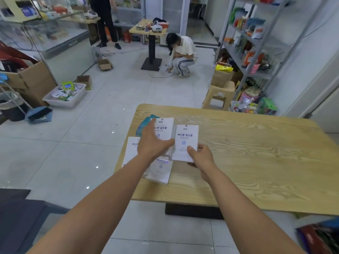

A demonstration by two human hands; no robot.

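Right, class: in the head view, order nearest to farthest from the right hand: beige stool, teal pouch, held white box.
1. white box, in the right hand.
2. teal pouch, table's far left.
3. beige stool, floor beyond table.

A: Finish of the tabletop (pixel 247 153)?
B: Pale wood grain, matt, smooth.
A: And the white box (pixel 185 139)?
B: Smooth printed card, faint sheen; teal pouch (pixel 144 124), glossy plastic film; floor (pixel 91 143), polished tile.

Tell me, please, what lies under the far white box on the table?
A teal pouch pokes out from beneath the far box at its left edge. The rest of it is covered by the box and the left hand.
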